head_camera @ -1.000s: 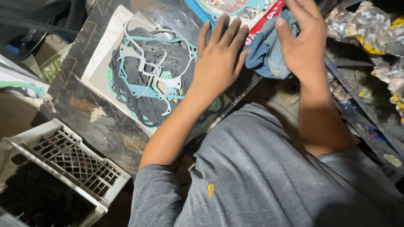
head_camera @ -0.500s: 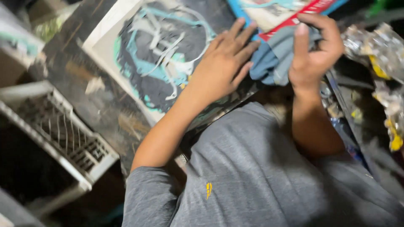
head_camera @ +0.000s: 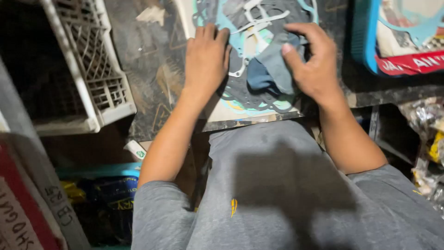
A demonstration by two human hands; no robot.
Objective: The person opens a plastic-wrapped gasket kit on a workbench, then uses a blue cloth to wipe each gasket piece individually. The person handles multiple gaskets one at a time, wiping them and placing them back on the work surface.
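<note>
Nearest the camera is the grey shirt of the person, filling the lower frame and pressed up to the front edge of a dark, worn worktop. Just beyond that edge, the left hand lies flat, fingers together and stretched out, palm down on the left side of a gasket sheet pack; it grips nothing, only presses. The right hand is curled, thumb and fingers pinching a bunched blue-grey cloth, which rests on the middle of the pack. The pack sits between the two hands, close to the worktop's front edge, its teal and dark gasket outlines showing under clear wrap.

To the left, a white plastic crate stands on the worktop's corner, leaving a strip of bare surface between it and the left hand. To the right, a blue tray with red trim lies well apart from the right hand, bare dark surface between. Below the worktop, shelves hold bagged parts on the right and boxes on the left. The space is dim and crowded.
</note>
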